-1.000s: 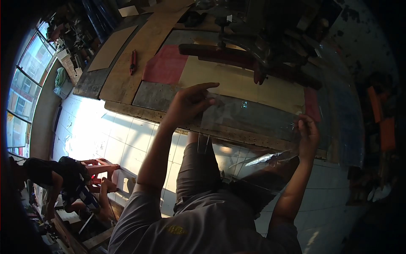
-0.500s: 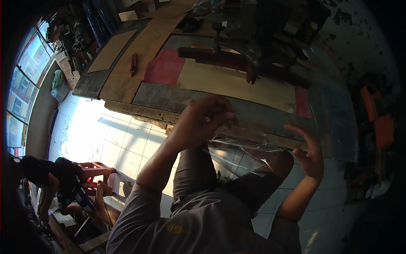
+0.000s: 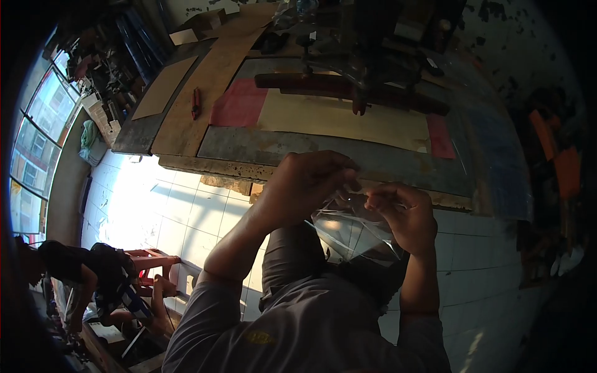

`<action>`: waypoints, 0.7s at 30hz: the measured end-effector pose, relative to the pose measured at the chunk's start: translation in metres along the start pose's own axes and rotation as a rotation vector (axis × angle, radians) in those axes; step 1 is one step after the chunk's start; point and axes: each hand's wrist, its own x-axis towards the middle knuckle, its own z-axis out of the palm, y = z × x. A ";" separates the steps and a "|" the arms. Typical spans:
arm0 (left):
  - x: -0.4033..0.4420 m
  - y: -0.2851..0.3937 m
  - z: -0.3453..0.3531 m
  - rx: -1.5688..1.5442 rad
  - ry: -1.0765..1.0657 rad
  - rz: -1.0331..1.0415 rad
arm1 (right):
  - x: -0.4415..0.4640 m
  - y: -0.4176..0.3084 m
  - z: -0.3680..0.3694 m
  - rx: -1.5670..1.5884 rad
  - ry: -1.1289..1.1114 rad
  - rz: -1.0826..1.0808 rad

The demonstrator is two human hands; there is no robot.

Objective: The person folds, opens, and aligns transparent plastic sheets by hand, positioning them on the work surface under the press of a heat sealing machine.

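A clear plastic sheet [image 3: 354, 231] hangs in front of my knees, crumpled and shiny with reflections. My left hand [image 3: 308, 185] is closed in a pinch on its upper left edge. Close by on the right, my right hand [image 3: 405, 214] has its thumb and fingertips together at the sheet's upper right edge. A small gap separates the two hands. Beyond them lies a worktable with a grey plate [image 3: 249, 146], on which rests a pale yellow panel [image 3: 336, 123] with red pieces [image 3: 239, 104] at its ends.
A dark press-like machine with a long bar [image 3: 348, 90] stands over the panel. A red cutter [image 3: 196, 103] lies on a brown board [image 3: 180, 121] to the left. At the lower left another person [image 3: 93, 273] bends beside a red stool [image 3: 152, 261]. Orange objects [image 3: 566, 165] are at the right.
My right hand has moved left, from open fingers to a pinch at the plastic sheet. My left hand has shifted slightly right and still holds the sheet.
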 end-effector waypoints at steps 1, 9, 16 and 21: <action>0.000 0.000 0.000 -0.001 -0.007 -0.012 | -0.001 0.000 0.000 0.011 0.009 0.002; -0.001 0.001 0.002 -0.022 -0.024 0.021 | -0.004 -0.006 -0.006 -0.164 -0.003 -0.024; -0.003 0.005 0.001 0.082 0.004 -0.027 | -0.005 -0.003 -0.005 -0.083 -0.005 -0.029; -0.003 0.005 0.001 0.061 -0.005 -0.028 | -0.004 -0.004 -0.004 -0.130 0.002 -0.049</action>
